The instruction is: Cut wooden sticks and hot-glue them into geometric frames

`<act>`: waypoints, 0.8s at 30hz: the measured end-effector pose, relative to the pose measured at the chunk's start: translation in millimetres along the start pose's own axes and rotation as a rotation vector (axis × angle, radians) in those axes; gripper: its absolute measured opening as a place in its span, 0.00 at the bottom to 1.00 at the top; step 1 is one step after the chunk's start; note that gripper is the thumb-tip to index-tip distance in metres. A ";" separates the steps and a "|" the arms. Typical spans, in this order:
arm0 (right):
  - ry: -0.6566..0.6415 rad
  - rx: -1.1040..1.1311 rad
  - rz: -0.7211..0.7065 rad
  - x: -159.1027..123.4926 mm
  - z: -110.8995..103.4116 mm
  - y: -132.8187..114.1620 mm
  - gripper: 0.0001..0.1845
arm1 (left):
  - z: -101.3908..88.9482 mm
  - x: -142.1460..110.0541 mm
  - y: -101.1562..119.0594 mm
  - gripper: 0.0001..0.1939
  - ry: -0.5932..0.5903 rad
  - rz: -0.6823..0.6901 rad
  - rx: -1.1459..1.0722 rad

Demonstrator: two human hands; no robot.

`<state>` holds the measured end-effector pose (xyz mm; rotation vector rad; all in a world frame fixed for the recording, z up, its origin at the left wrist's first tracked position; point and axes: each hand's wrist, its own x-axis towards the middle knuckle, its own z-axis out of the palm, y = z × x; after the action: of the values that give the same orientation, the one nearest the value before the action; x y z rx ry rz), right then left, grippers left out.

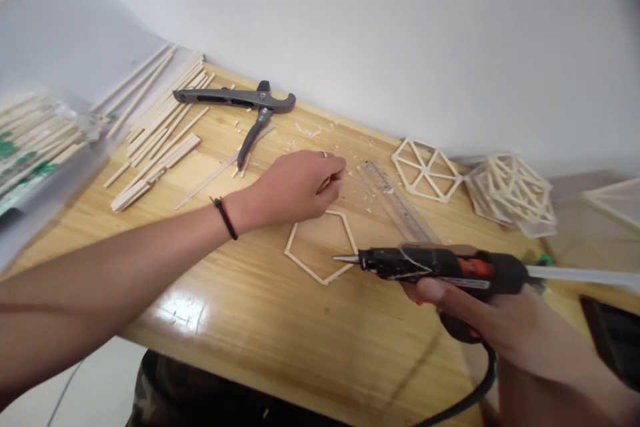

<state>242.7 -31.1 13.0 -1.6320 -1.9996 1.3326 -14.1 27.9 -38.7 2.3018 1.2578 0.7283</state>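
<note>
My right hand [500,320] grips a black hot glue gun [430,263] with a pale glue stick [575,273] in its rear end. The gun's metal nozzle points left, over the right side of a many-sided frame of thin wooden sticks [305,267] lying on the table. At the frame's far edge is my left hand [310,183], fingers curled and closed. Whether anything is between those fingers is hidden. My left hand and wrist cover part of the frame's far side.
Beyond my left arm lie dark cutters [235,99] and loose wooden sticks [165,120]. A clear ruler [397,203], a spoked hexagon [425,167] and a pile of stick frames [513,190] lie to the right. A bag of sticks [40,140] is far left; a dark device [613,333] lies right.
</note>
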 end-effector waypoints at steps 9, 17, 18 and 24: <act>-0.306 0.041 0.090 9.7 -8.3 2.6 0.23 | -2.7 3.0 1.1 0.07 -0.009 -0.012 0.021; -0.350 0.055 0.075 13.0 -7.3 -3.6 0.22 | -5.1 3.0 2.5 0.08 -0.021 -0.024 0.039; -0.352 0.057 0.074 13.0 -7.2 -3.6 0.22 | -5.1 3.0 2.5 0.08 -0.025 -0.026 0.037; -0.325 0.036 0.084 12.0 -5.4 -0.7 0.20 | -5.3 3.5 3.0 0.07 -0.024 -0.039 0.033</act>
<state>241.7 -18.0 12.4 -1.5825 -2.0823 1.7521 -13.9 30.0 -32.0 2.2986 1.3099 0.6686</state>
